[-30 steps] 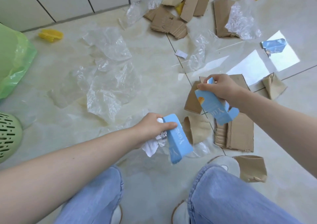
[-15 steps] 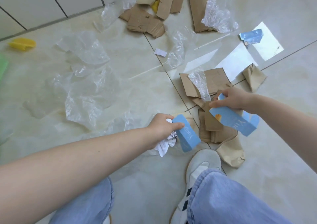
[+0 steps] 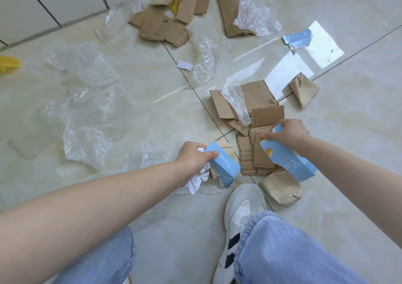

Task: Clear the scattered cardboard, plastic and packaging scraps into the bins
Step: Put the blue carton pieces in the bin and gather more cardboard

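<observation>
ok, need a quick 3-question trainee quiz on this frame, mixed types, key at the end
1. True or false: the left hand holds only a blue carton.
2. Multiple choice: what lies directly under the right hand? A) clear plastic film B) a stack of cardboard pieces C) a yellow scrap
3. Fill in: the torn blue scrap lies on the floor at the far ____ of the view.

Key
1. False: it also grips crumpled white paper.
2. B. The right hand itself holds a second blue carton.
3. right
</observation>
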Tool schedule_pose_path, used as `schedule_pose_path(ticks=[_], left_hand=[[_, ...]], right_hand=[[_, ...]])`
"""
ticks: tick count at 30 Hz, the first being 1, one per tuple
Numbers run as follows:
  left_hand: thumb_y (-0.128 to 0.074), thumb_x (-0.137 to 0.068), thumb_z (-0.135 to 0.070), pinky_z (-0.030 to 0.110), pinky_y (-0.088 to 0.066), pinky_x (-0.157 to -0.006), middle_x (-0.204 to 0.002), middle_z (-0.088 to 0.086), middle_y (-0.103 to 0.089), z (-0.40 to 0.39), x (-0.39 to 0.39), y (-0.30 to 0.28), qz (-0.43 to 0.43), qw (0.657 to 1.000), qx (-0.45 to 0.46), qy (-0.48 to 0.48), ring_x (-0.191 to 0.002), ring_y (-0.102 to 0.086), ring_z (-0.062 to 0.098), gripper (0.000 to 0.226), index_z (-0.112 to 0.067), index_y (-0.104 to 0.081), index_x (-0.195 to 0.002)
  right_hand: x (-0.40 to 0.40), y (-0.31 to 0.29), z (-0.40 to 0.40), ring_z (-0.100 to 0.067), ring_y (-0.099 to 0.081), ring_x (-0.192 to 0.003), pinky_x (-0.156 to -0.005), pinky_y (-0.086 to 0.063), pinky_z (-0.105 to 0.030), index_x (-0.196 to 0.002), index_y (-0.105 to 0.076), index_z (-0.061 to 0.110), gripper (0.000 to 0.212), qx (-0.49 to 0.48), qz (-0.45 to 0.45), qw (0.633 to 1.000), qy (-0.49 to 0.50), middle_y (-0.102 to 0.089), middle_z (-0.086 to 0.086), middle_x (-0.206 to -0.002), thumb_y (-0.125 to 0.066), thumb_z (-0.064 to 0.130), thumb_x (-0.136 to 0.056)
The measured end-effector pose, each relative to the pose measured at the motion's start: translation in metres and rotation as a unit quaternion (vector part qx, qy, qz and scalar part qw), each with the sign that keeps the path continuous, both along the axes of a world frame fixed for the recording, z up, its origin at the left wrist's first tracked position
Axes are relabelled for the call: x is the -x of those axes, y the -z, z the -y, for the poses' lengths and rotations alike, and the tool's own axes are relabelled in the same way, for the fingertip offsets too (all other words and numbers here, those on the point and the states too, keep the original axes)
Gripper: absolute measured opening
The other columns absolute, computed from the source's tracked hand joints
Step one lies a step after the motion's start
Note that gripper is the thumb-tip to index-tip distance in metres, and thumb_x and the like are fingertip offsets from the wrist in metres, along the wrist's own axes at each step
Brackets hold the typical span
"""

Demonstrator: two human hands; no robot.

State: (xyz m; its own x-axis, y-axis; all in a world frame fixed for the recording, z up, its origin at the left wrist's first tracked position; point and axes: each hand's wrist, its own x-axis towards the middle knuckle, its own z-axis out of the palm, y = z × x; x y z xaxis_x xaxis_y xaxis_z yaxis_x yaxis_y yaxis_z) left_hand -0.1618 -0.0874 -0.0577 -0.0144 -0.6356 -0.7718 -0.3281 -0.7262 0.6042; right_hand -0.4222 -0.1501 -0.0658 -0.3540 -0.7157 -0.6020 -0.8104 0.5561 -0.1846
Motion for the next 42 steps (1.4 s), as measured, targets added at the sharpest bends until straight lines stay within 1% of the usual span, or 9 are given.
schedule_pose_path(ticks=[4, 7, 12, 16, 22, 33, 36, 39, 42], left_hand=[[-0.068, -0.086, -0.023, 0.025, -0.044, -0.064, -0.073, -0.002, -0.057, 0.001, -0.003, -0.001, -0.011, 0.999, 0.021, -0.023, -0.067, -0.054, 0.018, 0.015, -0.011, -0.072, -0.093], [-0.068, -0.086, -0.023, 0.025, -0.044, -0.065, -0.071, -0.001, -0.056, 0.005, -0.007, -0.003, -0.021, 0.998, 0.036, -0.039, -0.066, -0.052, 0.018, 0.013, -0.011, -0.071, -0.087], [-0.067, -0.087, -0.026, 0.028, -0.042, -0.067, -0.071, 0.000, -0.052, 0.011, -0.018, -0.009, -0.024, 0.995, 0.076, -0.064, -0.067, -0.049, 0.019, 0.017, -0.009, -0.066, -0.083], [-0.065, -0.088, -0.029, 0.025, -0.040, -0.060, -0.078, -0.002, -0.054, 0.014, -0.034, -0.016, 0.003, 0.989, 0.129, -0.070, -0.067, -0.048, 0.014, 0.020, -0.011, -0.059, -0.086], [-0.060, -0.092, -0.031, 0.021, -0.040, -0.058, -0.086, -0.005, -0.056, 0.018, -0.073, -0.030, 0.023, 0.974, 0.177, -0.139, -0.067, -0.052, 0.010, 0.020, -0.012, -0.056, -0.100], [-0.054, -0.095, -0.031, 0.020, -0.041, -0.059, -0.090, -0.008, -0.057, 0.016, -0.169, -0.056, 0.065, 0.929, 0.211, -0.296, -0.074, -0.056, 0.008, 0.017, -0.020, -0.052, -0.107], [-0.056, -0.094, -0.031, 0.025, -0.043, -0.058, -0.087, -0.003, -0.059, 0.010, -0.200, -0.065, 0.079, 0.914, 0.237, -0.321, -0.070, -0.056, 0.015, 0.017, -0.022, -0.051, -0.107], [-0.056, -0.094, -0.030, 0.026, -0.038, -0.046, -0.084, 0.001, -0.056, 0.003, -0.230, -0.075, 0.084, 0.899, 0.254, -0.347, -0.061, -0.051, 0.018, 0.017, -0.024, -0.049, -0.109], [-0.053, -0.095, -0.028, 0.016, -0.037, -0.039, -0.086, 0.000, -0.057, -0.005, -0.259, -0.090, 0.123, 0.879, 0.282, -0.365, -0.057, -0.053, 0.011, 0.017, -0.022, -0.050, -0.111]], right_hand=[[-0.002, -0.002, 0.000, -0.033, -0.053, -0.112, -0.084, -0.046, -0.039, -0.122, -0.058, 0.005, 0.071, 0.018, 0.021, 1.000, -0.001, -0.055, -0.016, -0.122, -0.080, 0.046, -0.068], [-0.006, -0.011, 0.001, -0.030, -0.055, -0.103, -0.072, -0.040, -0.032, -0.119, -0.059, 0.004, 0.062, 0.029, 0.047, 0.998, 0.012, -0.057, -0.013, -0.114, -0.080, 0.039, -0.072], [-0.021, -0.039, 0.006, -0.022, -0.053, -0.081, -0.053, -0.037, -0.027, -0.086, -0.061, 0.015, 0.033, 0.038, 0.115, 0.992, -0.015, -0.055, -0.006, -0.093, -0.081, 0.038, -0.072], [-0.045, -0.080, 0.013, -0.018, -0.047, -0.065, -0.053, -0.036, -0.027, -0.072, -0.059, 0.017, 0.028, 0.066, 0.126, 0.986, -0.085, -0.047, -0.002, -0.074, -0.079, 0.037, -0.074], [-0.099, -0.117, 0.020, -0.017, -0.042, -0.056, -0.051, -0.033, -0.027, -0.077, -0.058, 0.018, 0.026, 0.149, 0.165, 0.962, -0.157, -0.046, -0.003, -0.066, -0.074, 0.039, -0.077], [-0.221, -0.103, 0.026, -0.010, -0.041, -0.059, -0.046, -0.034, -0.017, -0.079, -0.046, 0.018, 0.030, 0.249, 0.276, 0.916, -0.150, -0.044, 0.010, -0.072, -0.073, 0.032, -0.081], [-0.256, -0.104, 0.031, -0.012, -0.040, -0.059, -0.050, -0.033, -0.024, -0.081, -0.045, 0.020, 0.033, 0.241, 0.293, 0.908, -0.177, -0.043, 0.009, -0.070, -0.075, 0.034, -0.078], [-0.294, -0.111, 0.037, -0.018, -0.045, -0.068, -0.059, -0.041, -0.032, -0.095, -0.040, 0.026, 0.044, 0.226, 0.309, 0.903, -0.196, -0.045, 0.004, -0.078, -0.077, 0.038, -0.074], [-0.331, -0.120, 0.040, -0.020, -0.057, -0.091, -0.076, -0.051, -0.039, -0.107, -0.036, 0.036, 0.055, 0.214, 0.341, 0.893, -0.201, -0.055, 0.002, -0.103, -0.078, 0.040, -0.072]])
